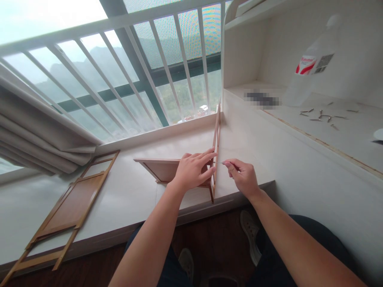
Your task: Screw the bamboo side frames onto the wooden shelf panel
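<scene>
The left hand (193, 170) rests with fingers extended and held together against the upright wooden panel (216, 147), fingertips touching its left face. This panel stands on edge on the white surface (134, 191) and runs from the near edge toward the far window. A second wooden panel (163, 169) meets it at a right angle from the left and lies partly hidden behind the left hand.

The right hand (243, 177) is just right of the upright panel. Its thumb and forefinger pinch a thin metal pin (220, 162), whose tip points at the panel's right face.

A flat wooden frame (70, 209) lies well to the left on the same surface. On the raised shelf (353, 135) at the far right lie loose screws (323, 115) beside a tilted plastic bottle (311, 67).
</scene>
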A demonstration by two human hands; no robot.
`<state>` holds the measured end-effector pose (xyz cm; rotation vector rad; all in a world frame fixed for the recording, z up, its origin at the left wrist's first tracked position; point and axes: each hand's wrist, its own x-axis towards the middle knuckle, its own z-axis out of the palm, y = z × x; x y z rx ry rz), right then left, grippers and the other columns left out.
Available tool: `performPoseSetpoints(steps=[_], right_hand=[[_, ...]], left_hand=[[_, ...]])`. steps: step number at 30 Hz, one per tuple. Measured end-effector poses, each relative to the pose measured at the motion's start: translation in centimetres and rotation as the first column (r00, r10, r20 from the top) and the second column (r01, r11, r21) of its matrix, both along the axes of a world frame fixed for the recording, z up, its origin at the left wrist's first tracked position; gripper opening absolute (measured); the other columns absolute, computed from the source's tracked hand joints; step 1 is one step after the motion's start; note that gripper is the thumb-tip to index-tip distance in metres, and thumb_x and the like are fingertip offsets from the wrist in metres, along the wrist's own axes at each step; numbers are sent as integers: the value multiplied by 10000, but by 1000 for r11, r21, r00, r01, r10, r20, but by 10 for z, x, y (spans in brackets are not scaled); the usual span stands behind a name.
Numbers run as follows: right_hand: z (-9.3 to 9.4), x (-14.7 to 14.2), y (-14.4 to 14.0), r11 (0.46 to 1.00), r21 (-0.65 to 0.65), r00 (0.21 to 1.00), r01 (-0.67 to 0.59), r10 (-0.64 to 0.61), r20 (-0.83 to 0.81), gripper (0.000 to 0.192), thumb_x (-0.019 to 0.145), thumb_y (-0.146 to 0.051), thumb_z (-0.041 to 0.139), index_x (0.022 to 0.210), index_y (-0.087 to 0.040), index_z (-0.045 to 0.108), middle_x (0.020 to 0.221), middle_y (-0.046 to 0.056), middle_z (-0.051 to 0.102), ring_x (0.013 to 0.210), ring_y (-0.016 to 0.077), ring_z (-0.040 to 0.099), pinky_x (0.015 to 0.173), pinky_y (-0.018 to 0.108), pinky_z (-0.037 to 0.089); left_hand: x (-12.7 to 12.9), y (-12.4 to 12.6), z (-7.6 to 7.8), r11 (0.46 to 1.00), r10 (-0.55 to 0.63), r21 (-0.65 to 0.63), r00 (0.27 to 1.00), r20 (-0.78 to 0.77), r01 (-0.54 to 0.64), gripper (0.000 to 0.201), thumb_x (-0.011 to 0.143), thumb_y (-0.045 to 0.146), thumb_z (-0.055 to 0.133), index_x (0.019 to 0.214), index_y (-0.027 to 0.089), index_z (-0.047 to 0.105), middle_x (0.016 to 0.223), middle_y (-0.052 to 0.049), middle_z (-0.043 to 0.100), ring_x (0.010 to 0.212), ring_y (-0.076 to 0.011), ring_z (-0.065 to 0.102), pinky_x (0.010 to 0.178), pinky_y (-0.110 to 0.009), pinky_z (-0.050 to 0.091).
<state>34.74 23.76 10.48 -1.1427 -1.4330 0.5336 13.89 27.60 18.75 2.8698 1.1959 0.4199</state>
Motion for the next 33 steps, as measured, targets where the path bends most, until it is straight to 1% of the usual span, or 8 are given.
performPoseSetpoints(steps=[5,11,16,20,24,33], right_hand=[[2,-1,-2,1000,-24,1000,-3,3,-18,334,999,-464,587,923,-191,762,540,-43,549,497,113,518,545,245,429],[1,0,-1,1000,-14,1000,16,-17,-9,324,1000,-460,585,920,-195,754,538,-49,548,490,107,515,546,236,430],[-1,2,0,1000,18,1000,25,-25,-2,295,1006,-437,580,986,-203,757,542,-53,552,487,109,526,553,236,446],[-4,3,1,999,37,1000,7,-8,24,291,1014,-427,574,1033,-210,765,554,-47,564,503,115,537,578,243,466],[-6,3,1,999,39,1000,0,-1,28,291,1018,-425,573,1044,-211,768,554,-47,564,500,114,531,580,243,469],[-4,3,1,999,47,999,-9,7,42,294,1016,-426,580,1058,-207,772,565,-45,571,518,116,545,585,243,465]], left_hand=[[0,0,-1,1000,-6,2,1000,6,6,491,1021,558,398,1489,431,471,1596,65,478,1236,-234,644,984,-416,443],[0,0,-1,1000,-1,0,1000,5,1,491,1021,553,394,1490,432,471,1595,67,480,1229,-232,646,993,-415,438],[0,-1,0,1000,2,-11,1000,0,-2,496,1019,554,387,1493,434,467,1599,60,478,1233,-233,642,999,-413,440],[0,0,4,999,-7,-32,1000,-23,7,513,1016,560,383,1507,427,451,1616,41,458,1236,-242,639,999,-415,449],[-1,2,7,999,-28,-43,999,-41,26,539,1007,570,408,1523,416,434,1628,26,442,1259,-252,625,1018,-424,454],[-3,-1,12,999,-36,-40,999,-18,35,551,1001,582,444,1517,388,445,1623,5,449,1310,-271,596,1084,-455,422]])
